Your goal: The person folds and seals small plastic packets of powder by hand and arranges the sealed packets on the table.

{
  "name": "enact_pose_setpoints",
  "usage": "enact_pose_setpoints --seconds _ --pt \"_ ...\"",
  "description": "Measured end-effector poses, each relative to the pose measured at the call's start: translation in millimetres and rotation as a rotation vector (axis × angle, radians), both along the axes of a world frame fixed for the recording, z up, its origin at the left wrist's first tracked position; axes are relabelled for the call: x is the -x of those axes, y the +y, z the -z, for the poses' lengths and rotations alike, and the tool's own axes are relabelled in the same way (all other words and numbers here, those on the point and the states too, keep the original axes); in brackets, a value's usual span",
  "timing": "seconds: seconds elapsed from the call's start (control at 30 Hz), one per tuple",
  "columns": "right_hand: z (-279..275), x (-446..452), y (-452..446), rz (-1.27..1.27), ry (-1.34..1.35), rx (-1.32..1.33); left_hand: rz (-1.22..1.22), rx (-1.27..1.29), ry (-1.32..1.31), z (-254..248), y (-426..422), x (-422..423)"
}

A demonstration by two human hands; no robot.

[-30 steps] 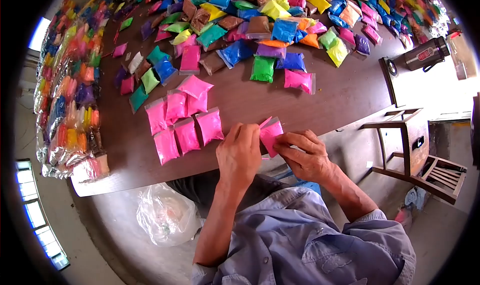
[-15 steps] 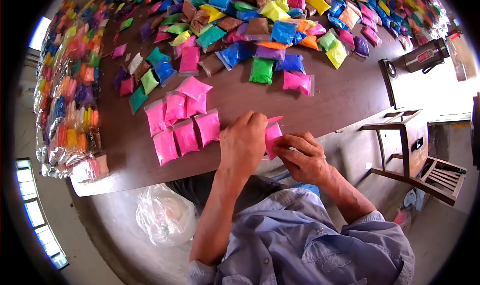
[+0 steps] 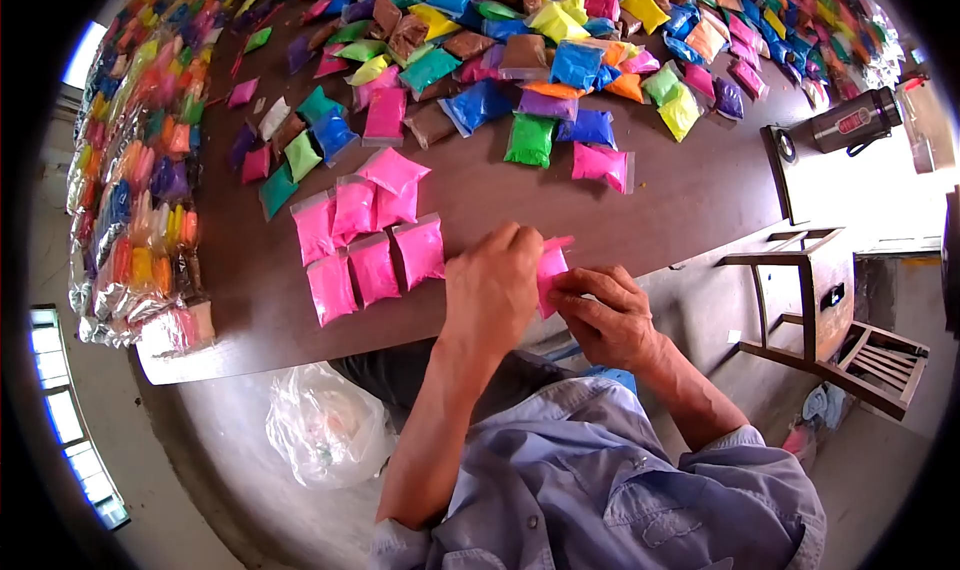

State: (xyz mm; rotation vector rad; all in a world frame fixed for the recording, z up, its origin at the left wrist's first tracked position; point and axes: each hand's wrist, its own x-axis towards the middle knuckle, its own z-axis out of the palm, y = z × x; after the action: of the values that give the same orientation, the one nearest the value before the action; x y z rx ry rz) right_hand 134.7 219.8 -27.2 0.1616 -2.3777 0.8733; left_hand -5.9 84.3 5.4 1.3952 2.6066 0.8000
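Between my two hands is a small pink packet, held over the near edge of the table. My left hand is closed on its left side, the back of the hand covering most of the fingers. On the packet's right side, my right hand pinches it between thumb and fingers. A pink strip sticks up at the packet's top. To the left of my left hand, a group of filled pink packets lies on the dark table, some overlapping.
Many coloured packets are heaped along the table's far side. Clear bags of coloured packets line the left edge. A dark flask stands at the right, above a wooden stool. A clear plastic bag sits on the floor.
Both hands keep their hold on the pink packet and have barely moved. The whole view has shifted very slightly.
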Motion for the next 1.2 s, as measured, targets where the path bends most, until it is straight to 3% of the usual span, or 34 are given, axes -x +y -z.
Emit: enact_pose_setpoints --seconds 0.27,0.5,0.77,1.0,1.2 --pt "2.5 -1.8 -1.9 0.025 -0.024 0.017 -0.104 -0.104 -0.109 -12.3 -12.6 -17.1" --pt "2.1 0.1 -2.3 0.022 -0.006 0.010 -0.107 -0.013 -0.072 -1.6 -15.7 -13.5" --pt "5.4 -1.6 -4.8 0.036 -0.021 0.013 -0.152 -0.277 -0.200 -10.4 -27.7 -31.3" --pt "5.0 -0.3 -5.9 0.041 -0.017 0.011 -0.289 -0.215 -0.105 12.3 -34.4 -27.9" --pt "4.5 -2.4 -6.7 0.061 -0.044 0.002 -0.289 -0.294 -0.171 -1.5 -35.4 -42.3"
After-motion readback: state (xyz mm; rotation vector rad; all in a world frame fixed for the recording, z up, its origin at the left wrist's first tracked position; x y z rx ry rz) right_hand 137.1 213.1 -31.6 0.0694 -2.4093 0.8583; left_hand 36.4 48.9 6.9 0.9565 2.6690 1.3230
